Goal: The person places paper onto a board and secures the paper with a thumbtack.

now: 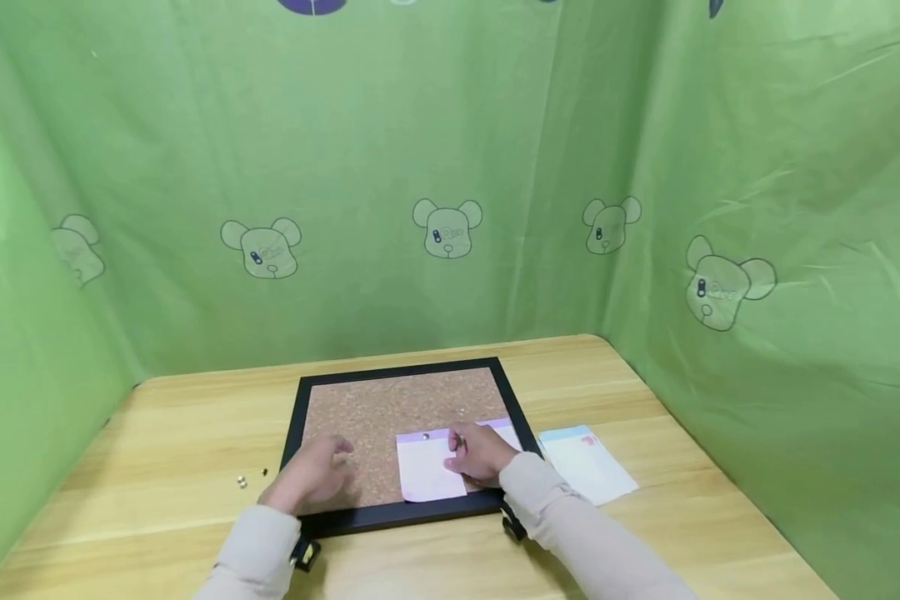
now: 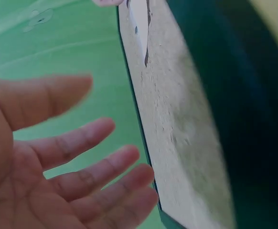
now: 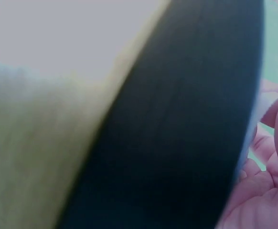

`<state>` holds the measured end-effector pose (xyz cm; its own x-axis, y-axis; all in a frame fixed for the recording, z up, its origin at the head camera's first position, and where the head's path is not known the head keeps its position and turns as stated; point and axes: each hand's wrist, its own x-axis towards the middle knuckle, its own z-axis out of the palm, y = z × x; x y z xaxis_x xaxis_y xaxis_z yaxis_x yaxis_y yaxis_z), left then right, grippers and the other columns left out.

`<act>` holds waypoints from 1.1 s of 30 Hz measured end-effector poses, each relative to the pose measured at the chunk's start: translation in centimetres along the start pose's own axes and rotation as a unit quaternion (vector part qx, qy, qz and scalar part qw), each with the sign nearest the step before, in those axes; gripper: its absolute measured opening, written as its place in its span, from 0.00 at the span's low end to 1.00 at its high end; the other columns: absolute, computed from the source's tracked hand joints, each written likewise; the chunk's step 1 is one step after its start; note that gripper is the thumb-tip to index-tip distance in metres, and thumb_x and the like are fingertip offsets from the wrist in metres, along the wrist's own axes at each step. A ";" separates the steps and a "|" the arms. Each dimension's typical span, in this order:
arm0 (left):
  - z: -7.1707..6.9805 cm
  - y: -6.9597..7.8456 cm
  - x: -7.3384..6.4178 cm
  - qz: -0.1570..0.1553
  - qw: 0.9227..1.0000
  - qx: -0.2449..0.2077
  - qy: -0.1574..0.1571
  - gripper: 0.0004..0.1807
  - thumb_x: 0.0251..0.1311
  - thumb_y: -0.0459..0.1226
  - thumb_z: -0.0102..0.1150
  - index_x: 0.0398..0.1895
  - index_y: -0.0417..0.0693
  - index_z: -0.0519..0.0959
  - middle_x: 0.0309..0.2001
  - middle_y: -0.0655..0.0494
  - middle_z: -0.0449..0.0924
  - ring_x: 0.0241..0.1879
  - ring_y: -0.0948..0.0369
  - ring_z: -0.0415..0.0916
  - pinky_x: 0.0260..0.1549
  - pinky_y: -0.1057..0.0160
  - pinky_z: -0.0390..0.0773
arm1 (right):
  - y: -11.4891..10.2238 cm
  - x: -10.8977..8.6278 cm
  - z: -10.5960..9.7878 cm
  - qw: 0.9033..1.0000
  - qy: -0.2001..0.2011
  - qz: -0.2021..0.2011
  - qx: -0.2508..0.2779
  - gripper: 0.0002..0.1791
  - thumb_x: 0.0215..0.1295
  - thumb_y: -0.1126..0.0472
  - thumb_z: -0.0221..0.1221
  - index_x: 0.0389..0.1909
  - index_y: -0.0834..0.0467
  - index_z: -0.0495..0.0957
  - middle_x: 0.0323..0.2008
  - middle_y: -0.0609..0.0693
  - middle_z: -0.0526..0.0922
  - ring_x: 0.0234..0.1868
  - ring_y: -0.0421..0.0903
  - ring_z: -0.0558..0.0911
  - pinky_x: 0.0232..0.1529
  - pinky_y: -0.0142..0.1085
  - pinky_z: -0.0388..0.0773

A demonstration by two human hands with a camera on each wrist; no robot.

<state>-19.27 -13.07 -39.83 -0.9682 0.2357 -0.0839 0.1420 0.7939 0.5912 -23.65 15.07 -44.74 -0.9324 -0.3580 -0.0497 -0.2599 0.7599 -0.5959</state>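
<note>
A black-framed cork board [image 1: 390, 400] lies on the table. On its right half is a white note sheet [image 1: 431, 471] with a purple top strip, a silver thumbtack [image 1: 425, 436] in that strip. A second purple-topped sheet [image 1: 504, 429] shows beyond my right hand [image 1: 482, 454], which covers much of it. Curled over the sheets, the right hand pinches a small dark thumbtack [image 1: 460, 442] between its fingers. My left hand [image 1: 315, 473] is over the board's left side; in the left wrist view its fingers [image 2: 101, 176] are spread and relaxed, with nothing held.
Several small thumbtacks [image 1: 242, 482] lie on the wooden table [image 1: 187, 433] left of the board. To the right of the board is another sheet [image 1: 585, 464] with a blue top strip. Green curtains [image 1: 390, 308] stand behind the table and at both sides.
</note>
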 end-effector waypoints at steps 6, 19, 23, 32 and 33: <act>0.5 -1.7 -2.0 -0.021 0.999 0.026 -0.016 0.23 0.61 0.42 0.65 0.54 0.36 0.77 0.52 0.38 0.77 0.55 0.40 0.72 0.52 0.40 0.72 | 0.0 0.0 -0.1 1.000 0.017 -0.005 -0.006 0.14 0.59 0.62 0.68 0.23 0.55 0.70 0.17 0.43 0.70 0.21 0.40 0.71 0.24 0.32 0.69; 0.9 -3.8 -5.9 -0.038 0.997 0.017 -0.059 0.29 0.57 0.47 0.67 0.54 0.34 0.78 0.65 0.31 0.65 0.62 0.32 0.61 0.58 0.34 0.62 | -0.7 -0.4 0.0 1.000 0.018 -0.005 -0.023 0.15 0.58 0.62 0.67 0.21 0.55 0.70 0.16 0.43 0.70 0.21 0.39 0.71 0.25 0.31 0.68; 0.8 -4.3 -6.4 -0.048 0.996 0.002 -0.079 0.33 0.57 0.48 0.66 0.58 0.33 0.75 0.66 0.32 0.64 0.64 0.34 0.60 0.59 0.34 0.62 | -0.8 -0.3 0.0 0.999 0.025 -0.009 -0.032 0.14 0.58 0.62 0.66 0.20 0.55 0.70 0.16 0.43 0.69 0.22 0.40 0.71 0.27 0.32 0.69; 1.5 -5.2 -7.3 -0.061 0.995 -0.021 -0.079 0.36 0.55 0.52 0.66 0.60 0.36 0.75 0.67 0.34 0.63 0.64 0.34 0.60 0.59 0.35 0.62 | -0.4 0.0 0.3 0.999 0.018 0.001 -0.032 0.10 0.52 0.66 0.61 0.20 0.53 0.70 0.17 0.42 0.69 0.23 0.40 0.71 0.26 0.30 0.68; 1.6 -5.2 -7.4 -0.061 0.995 -0.024 -0.078 0.35 0.56 0.51 0.66 0.60 0.36 0.75 0.67 0.34 0.63 0.64 0.34 0.60 0.59 0.35 0.62 | -0.3 -0.1 0.3 0.999 0.016 0.002 -0.028 0.10 0.51 0.68 0.60 0.20 0.53 0.70 0.17 0.42 0.69 0.23 0.40 0.71 0.25 0.30 0.68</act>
<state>-12.52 -18.06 -43.58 -0.9336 0.2255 -0.2783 0.0117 0.7957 0.6056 -23.43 14.70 -44.83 -0.9408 -0.3381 -0.0255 -0.2692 0.7908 -0.5497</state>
